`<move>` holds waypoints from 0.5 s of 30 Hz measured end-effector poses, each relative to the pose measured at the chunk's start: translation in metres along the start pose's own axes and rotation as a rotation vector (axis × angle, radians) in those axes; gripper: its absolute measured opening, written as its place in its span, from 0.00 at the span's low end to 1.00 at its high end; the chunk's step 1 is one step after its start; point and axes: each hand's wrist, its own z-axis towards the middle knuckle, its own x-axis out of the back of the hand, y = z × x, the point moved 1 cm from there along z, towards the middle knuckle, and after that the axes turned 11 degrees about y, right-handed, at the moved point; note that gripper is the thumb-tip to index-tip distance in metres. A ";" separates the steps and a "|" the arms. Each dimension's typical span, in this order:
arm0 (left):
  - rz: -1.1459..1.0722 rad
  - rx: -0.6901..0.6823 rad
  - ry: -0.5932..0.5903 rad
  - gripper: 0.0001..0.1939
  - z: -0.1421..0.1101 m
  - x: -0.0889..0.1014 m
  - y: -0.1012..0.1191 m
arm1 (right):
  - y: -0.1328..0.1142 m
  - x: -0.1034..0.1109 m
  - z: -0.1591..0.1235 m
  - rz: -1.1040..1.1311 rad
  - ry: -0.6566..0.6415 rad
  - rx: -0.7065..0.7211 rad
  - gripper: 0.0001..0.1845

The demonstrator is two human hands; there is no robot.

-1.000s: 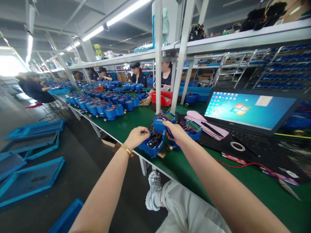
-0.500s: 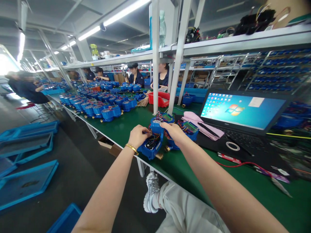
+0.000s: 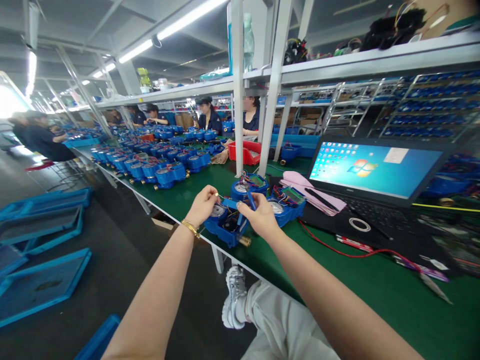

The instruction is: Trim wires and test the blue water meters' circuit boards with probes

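My left hand, with a gold bracelet at the wrist, pinches what looks like a thin wire at the left of an opened blue meter. That meter has a round dial, a dark inner compartment with wires and a brass fitting at its front. My right hand is closed on a blue plastic cover, tilted above the open meter. Its fingers hide part of the cover. Two other blue meters with wires and green boards stand close by: one meter behind, one meter to the right.
A laptop, pink cloth, tape roll and red cable lie to the right. Rows of blue meters fill the bench at left. A red bin and metal posts stand behind. Co-workers sit beyond.
My right hand has lowered and moved left, tilting the blue cover over the meter. My left hand has risen and moved left, out of the compartment.
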 end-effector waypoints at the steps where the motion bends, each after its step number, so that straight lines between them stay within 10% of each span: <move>1: -0.004 -0.013 -0.014 0.09 0.001 0.002 -0.001 | 0.000 0.000 -0.003 -0.022 -0.005 0.027 0.28; 7: 0.128 -0.104 -0.093 0.03 0.001 0.011 0.001 | -0.007 0.005 -0.019 -0.154 -0.035 0.123 0.31; 15: 0.145 -0.005 0.107 0.03 -0.010 0.012 0.038 | -0.024 0.003 -0.042 -0.251 -0.030 0.303 0.35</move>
